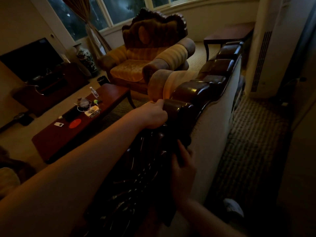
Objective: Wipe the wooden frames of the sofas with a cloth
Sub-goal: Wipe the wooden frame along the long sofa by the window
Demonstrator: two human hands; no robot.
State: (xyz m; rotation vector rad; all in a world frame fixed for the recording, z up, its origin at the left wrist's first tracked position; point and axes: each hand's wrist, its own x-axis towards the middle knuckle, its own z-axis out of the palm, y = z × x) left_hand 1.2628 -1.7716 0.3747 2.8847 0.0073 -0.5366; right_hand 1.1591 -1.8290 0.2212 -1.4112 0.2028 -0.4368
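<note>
Gripping a dark cloth (183, 134) against the carved wooden frame (193, 94) atop the sofa back, the right hand (183, 170) has its fingers curled round the fabric. Left hand (153, 115) pinches a pale cover (171, 82) draped over the frame ahead. Beyond stand an armchair (147, 55), a cluttered coffee table (51, 142) and a side table (227, 34).

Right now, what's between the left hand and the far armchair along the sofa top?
Head view: beyond the left hand, a pale cloth draped over the sofa's wooden frame, then bare floor before the armchair.
</note>
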